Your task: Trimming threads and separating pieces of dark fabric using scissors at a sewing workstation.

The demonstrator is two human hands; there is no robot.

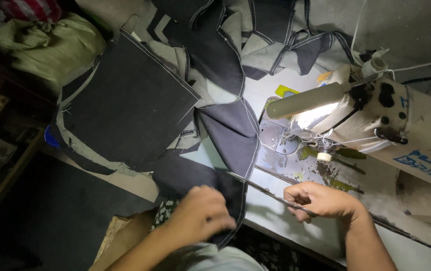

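My left hand (201, 211) grips the near edge of a dark denim piece (225, 130) with pale stitching that runs from the table front toward the sewing machine (401, 125). My right hand (321, 200) is closed on a thin dark strip (255, 184), which stretches leftward from it to the denim; what the strip is I cannot tell. A lit tube lamp (308, 100) shines on the metal plate (285, 143) beneath the machine head.
More dark denim panels (130, 105) with pale lining are heaped across the back and left of the table. A green sack (49, 45) lies far left. Cardboard (120, 236) sits by my lap. The white table edge (275, 221) runs under my right hand.
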